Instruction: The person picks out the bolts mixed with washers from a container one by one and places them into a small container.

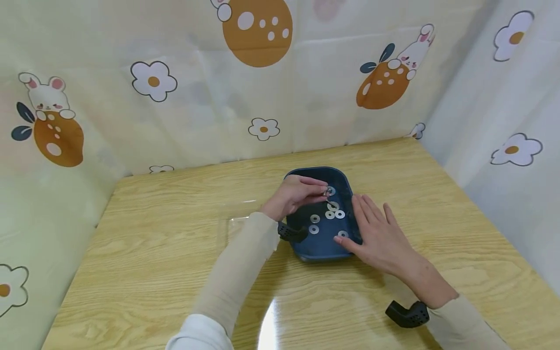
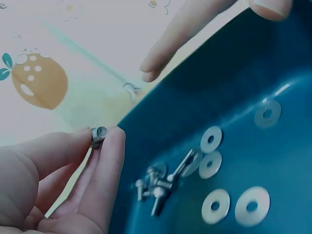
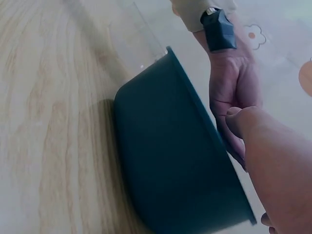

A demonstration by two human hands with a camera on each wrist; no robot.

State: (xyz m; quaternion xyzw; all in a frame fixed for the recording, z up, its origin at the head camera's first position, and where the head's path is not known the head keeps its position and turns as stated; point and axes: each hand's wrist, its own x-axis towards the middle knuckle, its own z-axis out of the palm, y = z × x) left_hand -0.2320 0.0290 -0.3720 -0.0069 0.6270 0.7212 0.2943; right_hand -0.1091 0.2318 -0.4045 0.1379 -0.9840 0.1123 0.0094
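My left hand reaches over a dark blue plastic bin and pinches a small metal screw between thumb and fingers. The screw's round end with a recess faces the left wrist camera; most of it is hidden by the fingers. Below it in the bin lies a small pile of metal screws. Several flat washers are scattered over the bin floor. My right hand rests on the bin's right rim, fingers straight, thumb reaching over the edge.
A clear plastic tray lies left of the bin, partly behind the left forearm. The wood-grain table ends at a patterned curtain at the back and sides. Each wrist carries a black camera mount.
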